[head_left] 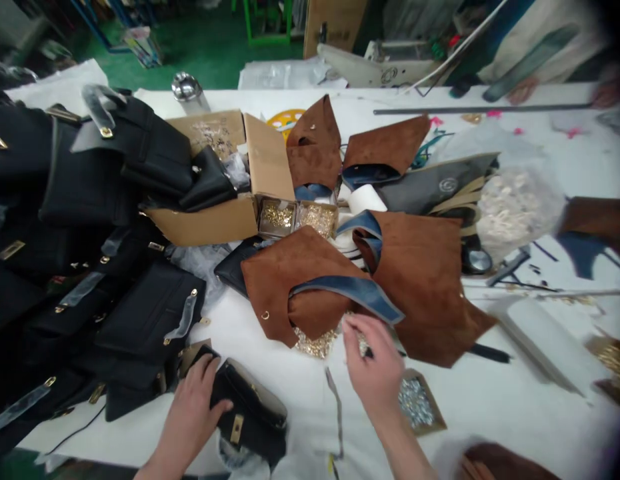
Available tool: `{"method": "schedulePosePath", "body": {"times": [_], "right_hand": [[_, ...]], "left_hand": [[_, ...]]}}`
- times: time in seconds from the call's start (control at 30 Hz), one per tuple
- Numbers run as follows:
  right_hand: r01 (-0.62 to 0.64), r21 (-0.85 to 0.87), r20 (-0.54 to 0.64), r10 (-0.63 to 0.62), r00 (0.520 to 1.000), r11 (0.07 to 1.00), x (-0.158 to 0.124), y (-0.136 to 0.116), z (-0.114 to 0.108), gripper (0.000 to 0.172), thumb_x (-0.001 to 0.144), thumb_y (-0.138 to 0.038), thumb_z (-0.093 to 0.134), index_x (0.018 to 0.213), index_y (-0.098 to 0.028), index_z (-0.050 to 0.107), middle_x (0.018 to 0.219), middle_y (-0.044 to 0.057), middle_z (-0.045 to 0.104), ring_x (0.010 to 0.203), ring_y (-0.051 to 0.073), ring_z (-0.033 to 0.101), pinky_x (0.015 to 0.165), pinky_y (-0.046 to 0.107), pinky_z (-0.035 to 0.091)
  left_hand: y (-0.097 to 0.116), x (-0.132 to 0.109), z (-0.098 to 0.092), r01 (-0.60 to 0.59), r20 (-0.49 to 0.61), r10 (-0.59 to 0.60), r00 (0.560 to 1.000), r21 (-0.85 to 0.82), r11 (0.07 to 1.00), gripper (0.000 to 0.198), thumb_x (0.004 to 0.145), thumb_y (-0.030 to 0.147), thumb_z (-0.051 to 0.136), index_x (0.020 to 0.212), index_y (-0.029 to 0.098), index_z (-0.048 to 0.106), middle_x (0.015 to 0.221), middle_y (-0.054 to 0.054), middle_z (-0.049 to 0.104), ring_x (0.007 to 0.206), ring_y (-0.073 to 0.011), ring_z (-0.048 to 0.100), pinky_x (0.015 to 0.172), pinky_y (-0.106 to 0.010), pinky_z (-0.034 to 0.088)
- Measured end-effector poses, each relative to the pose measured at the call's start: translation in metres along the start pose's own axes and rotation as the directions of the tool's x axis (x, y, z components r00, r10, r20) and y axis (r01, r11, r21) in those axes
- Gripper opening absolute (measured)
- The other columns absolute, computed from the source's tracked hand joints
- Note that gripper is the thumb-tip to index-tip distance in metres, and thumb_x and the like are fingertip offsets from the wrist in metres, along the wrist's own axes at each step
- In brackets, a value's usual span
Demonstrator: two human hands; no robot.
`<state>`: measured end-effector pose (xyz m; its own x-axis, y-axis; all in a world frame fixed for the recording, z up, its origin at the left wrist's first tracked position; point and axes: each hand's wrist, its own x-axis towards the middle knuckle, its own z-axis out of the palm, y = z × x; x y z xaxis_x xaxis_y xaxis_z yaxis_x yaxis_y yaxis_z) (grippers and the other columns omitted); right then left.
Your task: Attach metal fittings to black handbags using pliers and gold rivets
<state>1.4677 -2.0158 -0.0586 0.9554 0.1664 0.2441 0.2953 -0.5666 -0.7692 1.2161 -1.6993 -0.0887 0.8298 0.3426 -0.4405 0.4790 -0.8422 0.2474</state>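
A small black handbag (260, 427) with a gold clasp lies at the front edge of the table. My left hand (197, 397) grips its left side, fingers over the top and thumb on the front. To the right, my right hand (374, 363) is over a pile of small gold metal fittings (317, 343), with thumb and fingertips pinched together. What the pinch holds, if anything, is too small to make out. Brown suede pieces (275, 280) with dark blue straps lie just beyond the right hand. Beside its wrist is a cardboard tray of silver fittings (417, 401).
Black handbags (155, 313) are heaped at the left. An open cardboard box (210, 227) and trays of gold fittings (279, 215) stand further back. A bag of white pieces (520, 200) sits at the right. Another person's hand (523, 90) shows across the table.
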Motion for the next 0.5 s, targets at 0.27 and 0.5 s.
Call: {"method": "schedulePosePath", "body": {"times": [0.27,0.5], "right_hand": [[-0.014,-0.192,0.374,0.086,0.924,0.981,0.244,0.021,0.053,0.04,0.109,-0.045,0.058,0.135,-0.02,0.072,0.134,0.013,0.075,0.117,0.027,0.073,0.11,0.043,0.057],[0.113,-0.084,0.661,-0.03,0.75,0.99,0.215,0.051,0.096,0.047,0.107,-0.041,0.058,0.151,-0.026,0.066,0.149,0.012,0.069,0.136,0.029,0.065,0.12,0.047,0.053]], "left_hand": [[0.081,0.126,-0.077,-0.309,-0.133,0.296,0.946,-0.084,0.947,0.062,0.102,0.046,0.068,0.159,0.028,0.053,0.162,-0.014,0.056,0.146,-0.0342,0.058,0.121,-0.048,0.053],[0.194,0.286,-0.152,-0.605,-0.19,0.591,0.784,-0.022,0.796,0.069,0.108,0.049,0.059,0.169,0.026,0.038,0.175,-0.013,0.04,0.162,-0.0335,0.038,0.131,-0.056,0.041]]}}
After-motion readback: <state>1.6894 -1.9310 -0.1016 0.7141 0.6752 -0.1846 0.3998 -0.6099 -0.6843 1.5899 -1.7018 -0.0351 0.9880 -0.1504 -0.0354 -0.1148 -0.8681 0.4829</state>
